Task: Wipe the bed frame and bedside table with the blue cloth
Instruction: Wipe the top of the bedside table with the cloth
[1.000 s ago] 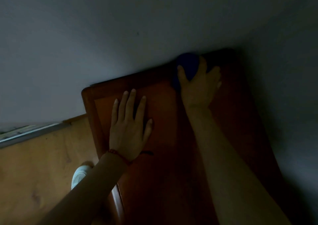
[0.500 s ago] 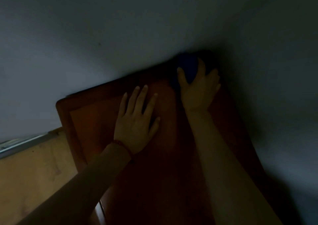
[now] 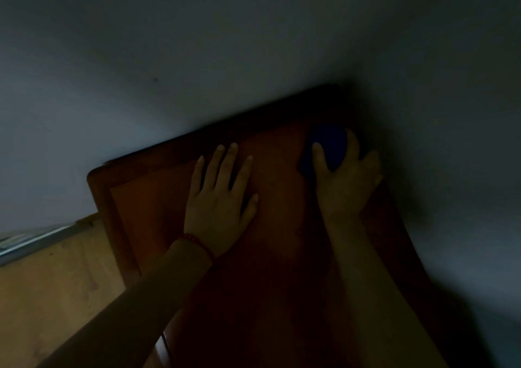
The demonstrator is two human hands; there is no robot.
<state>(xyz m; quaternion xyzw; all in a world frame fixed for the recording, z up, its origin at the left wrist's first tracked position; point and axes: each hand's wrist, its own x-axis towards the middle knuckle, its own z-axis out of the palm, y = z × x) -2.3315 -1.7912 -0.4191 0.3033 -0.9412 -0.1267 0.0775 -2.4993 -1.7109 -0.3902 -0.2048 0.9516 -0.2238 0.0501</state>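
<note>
The scene is dim. A reddish-brown wooden bedside table (image 3: 141,198) fills the middle, its top set into a room corner. My left hand (image 3: 220,201) rests flat on the tabletop with straight, spread fingers and a red bead bracelet at the wrist. My right hand (image 3: 344,181) holds the bunched blue cloth (image 3: 328,148) against the far right part of the top, thumb and fingers curled round it. Most of the cloth lies under the hand. No bed frame is in view.
Pale walls (image 3: 197,57) meet behind and to the right of the table, close to my right hand. A light wooden floor (image 3: 56,283) lies to the left, with a metal strip (image 3: 33,243) along the wall's foot.
My right hand with the cloth has drawn back from the far corner along the top. My left hand stays flat on the table. The view has shifted.
</note>
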